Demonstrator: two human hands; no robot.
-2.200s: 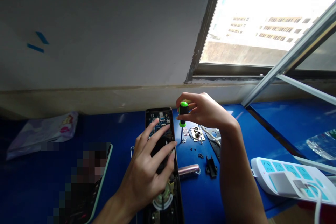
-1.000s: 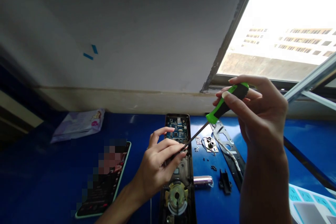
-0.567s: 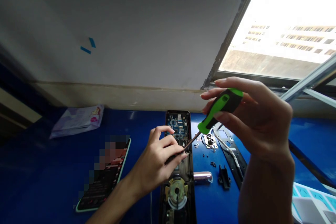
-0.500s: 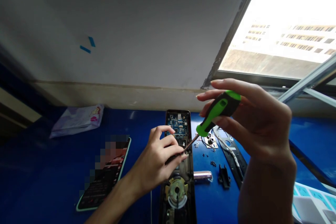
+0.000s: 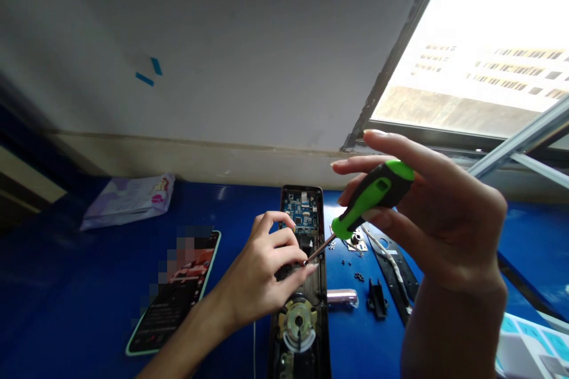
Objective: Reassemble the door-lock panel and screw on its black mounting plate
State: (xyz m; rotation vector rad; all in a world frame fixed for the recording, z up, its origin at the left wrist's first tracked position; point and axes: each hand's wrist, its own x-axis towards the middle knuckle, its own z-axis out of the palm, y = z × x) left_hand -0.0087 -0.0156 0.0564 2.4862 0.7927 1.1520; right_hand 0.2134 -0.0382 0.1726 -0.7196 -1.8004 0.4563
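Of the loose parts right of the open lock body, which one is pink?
The small cylinder, lying on its side beside the lock body; the clip next to it is black and the screws are dark.

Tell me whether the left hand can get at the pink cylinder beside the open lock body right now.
Probably yes. The pink cylinder lies bare on the table, just right of the lock body, close to the left hand. Nothing covers it; the fingers are busy at the screwdriver tip, though.
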